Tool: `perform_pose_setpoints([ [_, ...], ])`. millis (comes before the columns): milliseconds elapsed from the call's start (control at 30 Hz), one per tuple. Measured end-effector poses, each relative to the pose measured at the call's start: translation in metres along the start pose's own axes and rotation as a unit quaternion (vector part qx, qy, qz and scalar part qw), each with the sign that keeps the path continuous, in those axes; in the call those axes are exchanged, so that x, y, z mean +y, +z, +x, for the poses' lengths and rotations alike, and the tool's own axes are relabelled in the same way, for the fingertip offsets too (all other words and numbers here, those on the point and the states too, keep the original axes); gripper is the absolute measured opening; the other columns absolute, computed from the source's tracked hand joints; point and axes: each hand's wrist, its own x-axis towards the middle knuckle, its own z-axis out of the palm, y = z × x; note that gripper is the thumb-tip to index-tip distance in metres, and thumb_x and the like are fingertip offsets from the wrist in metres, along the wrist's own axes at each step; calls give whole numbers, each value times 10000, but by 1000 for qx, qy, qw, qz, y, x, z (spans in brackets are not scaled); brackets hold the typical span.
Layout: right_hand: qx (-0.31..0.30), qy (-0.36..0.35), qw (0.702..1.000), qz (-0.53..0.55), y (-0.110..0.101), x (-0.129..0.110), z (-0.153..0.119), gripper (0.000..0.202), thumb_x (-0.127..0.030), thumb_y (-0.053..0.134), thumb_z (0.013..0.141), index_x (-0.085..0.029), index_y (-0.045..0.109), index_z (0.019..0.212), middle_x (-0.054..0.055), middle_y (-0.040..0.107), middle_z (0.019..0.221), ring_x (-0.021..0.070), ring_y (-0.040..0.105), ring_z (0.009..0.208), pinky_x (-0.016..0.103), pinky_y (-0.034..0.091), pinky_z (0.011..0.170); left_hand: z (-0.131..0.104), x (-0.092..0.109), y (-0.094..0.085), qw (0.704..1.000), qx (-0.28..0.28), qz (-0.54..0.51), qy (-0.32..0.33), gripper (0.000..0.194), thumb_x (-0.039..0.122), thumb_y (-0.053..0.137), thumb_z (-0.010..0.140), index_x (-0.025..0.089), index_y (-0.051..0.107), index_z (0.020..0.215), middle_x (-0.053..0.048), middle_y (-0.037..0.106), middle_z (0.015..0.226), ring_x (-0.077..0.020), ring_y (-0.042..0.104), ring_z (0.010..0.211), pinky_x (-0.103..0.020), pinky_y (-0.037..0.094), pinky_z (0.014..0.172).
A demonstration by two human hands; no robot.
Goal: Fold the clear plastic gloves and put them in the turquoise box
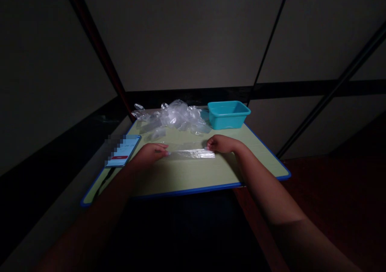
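Observation:
A clear plastic bag lies flat near the middle of the table, with a fold along its length. My left hand pinches its left end between thumb and fingers. At the upper right part of the bag, my right hand has its fingers closed on the fold. Behind both hands sits a loose heap of crumpled clear plastic bags. A turquoise plastic basket stands upright to the right of the heap.
The small table has a pale top and a blue edge. At its left side rests a lit phone, with a dark strap or cable below it. Wall panels rise behind the table.

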Motion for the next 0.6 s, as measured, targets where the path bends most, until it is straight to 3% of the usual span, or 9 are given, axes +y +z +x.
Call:
perform_pose_setpoints([
  [267,43,17,998,-33,0,1,4,239,-256,480,807,-123,637,684,15,592,600,107,446,547,237,333,562,9,-4,-9,1000,19,-12,-10,253,480,643,657,236,708,642,-51,680,1074,-246,599,1023,-380,423,934],
  [600,79,61,984,-149,-1,-4,8,268,-242,474,839,-107,667,712,62,638,649,119,451,551,246,311,549,27,-13,-2,999,45,-16,-1,243,455,651,648,217,700,658,-51,691,1033,-238,604,999,-363,425,921],
])
